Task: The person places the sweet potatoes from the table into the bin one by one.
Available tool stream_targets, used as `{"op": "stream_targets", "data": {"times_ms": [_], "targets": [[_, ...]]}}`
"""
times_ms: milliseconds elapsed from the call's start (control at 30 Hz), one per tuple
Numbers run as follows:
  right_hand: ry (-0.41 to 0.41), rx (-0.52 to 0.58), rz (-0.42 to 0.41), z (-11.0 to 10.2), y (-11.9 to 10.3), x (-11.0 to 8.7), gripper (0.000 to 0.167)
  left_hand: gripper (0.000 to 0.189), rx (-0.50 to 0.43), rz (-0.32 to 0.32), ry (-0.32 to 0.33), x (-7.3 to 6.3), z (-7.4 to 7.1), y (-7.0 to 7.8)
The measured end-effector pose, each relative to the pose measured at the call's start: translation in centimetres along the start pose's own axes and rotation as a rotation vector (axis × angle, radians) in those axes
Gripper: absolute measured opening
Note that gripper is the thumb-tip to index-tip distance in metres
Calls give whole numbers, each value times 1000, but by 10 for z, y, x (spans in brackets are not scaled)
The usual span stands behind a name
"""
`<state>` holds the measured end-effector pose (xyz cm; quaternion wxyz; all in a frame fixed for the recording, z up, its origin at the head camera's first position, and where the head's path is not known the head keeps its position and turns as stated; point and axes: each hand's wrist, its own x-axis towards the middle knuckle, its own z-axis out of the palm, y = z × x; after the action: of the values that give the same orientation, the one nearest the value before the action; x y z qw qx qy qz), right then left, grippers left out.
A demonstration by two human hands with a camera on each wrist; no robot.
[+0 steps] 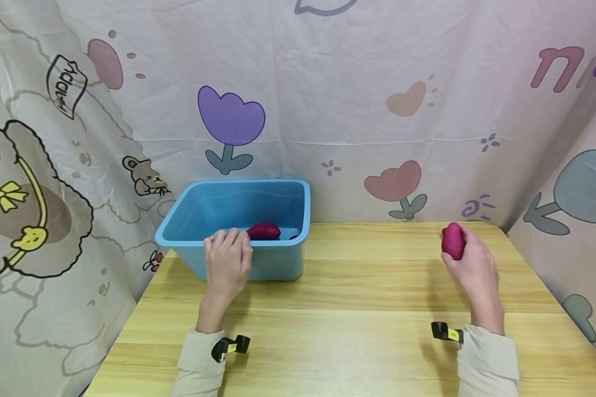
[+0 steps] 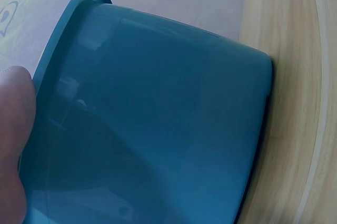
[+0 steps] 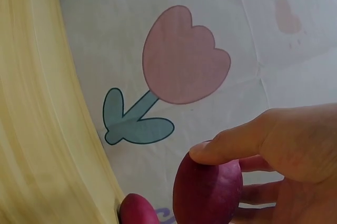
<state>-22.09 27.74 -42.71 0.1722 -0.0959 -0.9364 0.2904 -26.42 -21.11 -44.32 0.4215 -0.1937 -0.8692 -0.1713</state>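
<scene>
My left hand (image 1: pixel 227 259) grips the front rim of a blue plastic bin (image 1: pixel 278 262), and its thumb lies along the outside of that rim in the left wrist view. Inside the bin lies a purple-red sweet potato (image 1: pixel 264 231), with a small bit of another purple-red thing (image 1: pixel 293 237) showing beside it. Off to the right, my right hand (image 1: pixel 472 264) holds a second sweet potato (image 3: pixel 208 190) between thumb and fingers, above the table. Past it, another purple-red sweet potato (image 3: pixel 138 211) shows near the table's back edge, mostly hidden in the head view.
The bin stands on a light wooden table (image 1: pixel 352 331), at its back left. A printed cloth (image 1: pixel 328 99) hangs right behind the table and along both sides. Bare wood lies between the bin and my right hand.
</scene>
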Motion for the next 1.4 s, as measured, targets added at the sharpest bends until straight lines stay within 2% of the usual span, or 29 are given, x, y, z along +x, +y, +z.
{"op": "stream_targets", "data": {"times_ms": [267,567,1400], "targets": [[-1,6,-14,6,-10,-1,74,35,-2,7,24,1,1,0],[-29,-12,-30,13,-21,0,76,37,6,14,20,0,0,0],[60,27,-224,33,-46,-5,69,36,4,15,23,-1,0,0]]}}
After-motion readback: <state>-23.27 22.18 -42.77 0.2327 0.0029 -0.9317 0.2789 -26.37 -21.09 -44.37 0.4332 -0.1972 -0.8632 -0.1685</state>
